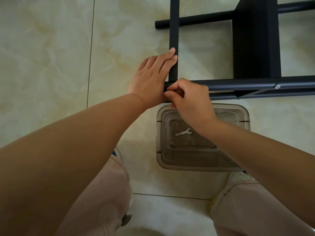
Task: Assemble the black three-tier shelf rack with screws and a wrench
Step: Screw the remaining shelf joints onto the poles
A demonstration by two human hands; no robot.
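Observation:
The black shelf rack (255, 41) lies on its side on the tiled floor. My left hand (153, 77) rests with straight fingers against the edge of a black shelf board (173, 28) where it meets a black tube (247, 83). My right hand (189, 99) has its fingers curled and pinched at the near end of that tube; what it pinches is hidden. A silver screw head (277, 86) sits further right on the tube. A small silver wrench (183, 132) and two screws (171, 142) lie in a clear plastic tub (160, 133) below my hands.
A second black tube (192, 22) of the rack runs across the floor further away. My knees in light trousers (95, 201) frame the tub on both sides. Pale marble tiles (51, 57) with grout lines spread to the left.

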